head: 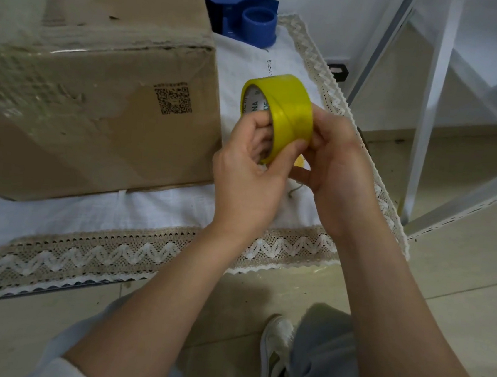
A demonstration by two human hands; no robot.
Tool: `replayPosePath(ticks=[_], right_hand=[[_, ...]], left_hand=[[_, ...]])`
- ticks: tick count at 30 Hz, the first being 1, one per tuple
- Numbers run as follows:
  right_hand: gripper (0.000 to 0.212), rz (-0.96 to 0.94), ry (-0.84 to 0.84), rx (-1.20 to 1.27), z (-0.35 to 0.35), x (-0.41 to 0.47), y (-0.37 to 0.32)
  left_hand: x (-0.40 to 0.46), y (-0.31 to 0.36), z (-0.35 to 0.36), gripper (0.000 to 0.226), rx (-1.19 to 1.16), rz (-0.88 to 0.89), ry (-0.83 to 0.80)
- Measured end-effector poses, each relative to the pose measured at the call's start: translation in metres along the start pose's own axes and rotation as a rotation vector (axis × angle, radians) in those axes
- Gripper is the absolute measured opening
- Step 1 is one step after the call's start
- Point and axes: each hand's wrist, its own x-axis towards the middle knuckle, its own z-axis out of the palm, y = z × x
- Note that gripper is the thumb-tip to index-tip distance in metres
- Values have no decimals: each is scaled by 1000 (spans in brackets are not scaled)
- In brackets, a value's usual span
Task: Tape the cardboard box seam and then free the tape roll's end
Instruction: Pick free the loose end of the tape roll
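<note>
While my left hand grips the tape roll and my right hand pinches its rim, the cardboard box beyond my left looks taped, the end unfreed.

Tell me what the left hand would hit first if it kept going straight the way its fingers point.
The left hand already holds the yellow tape roll, fingers in its core. Beyond the roll, up and right, probably the white tablecloth; depth is unclear.

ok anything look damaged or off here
The box is battered: its top edge is crushed and frayed, and the side near the QR code is scuffed, with the surface paper torn. The tape roll, gripped by the left hand and right hand, looks intact.
</note>
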Motion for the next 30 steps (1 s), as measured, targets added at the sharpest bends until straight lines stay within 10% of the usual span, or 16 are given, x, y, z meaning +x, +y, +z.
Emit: replayPosePath(ticks=[12,25,30], right_hand=[[38,-144,146,-46,-7,2,5],[11,-817,444,-901,-21,5,16],[14,-798,504,-1071,-10,7,26]], left_hand=[[-2,-1,3,33,-4,8,25],[-2,-4,1,31,118,53,8],[-2,-6,1,30,158,77,48]])
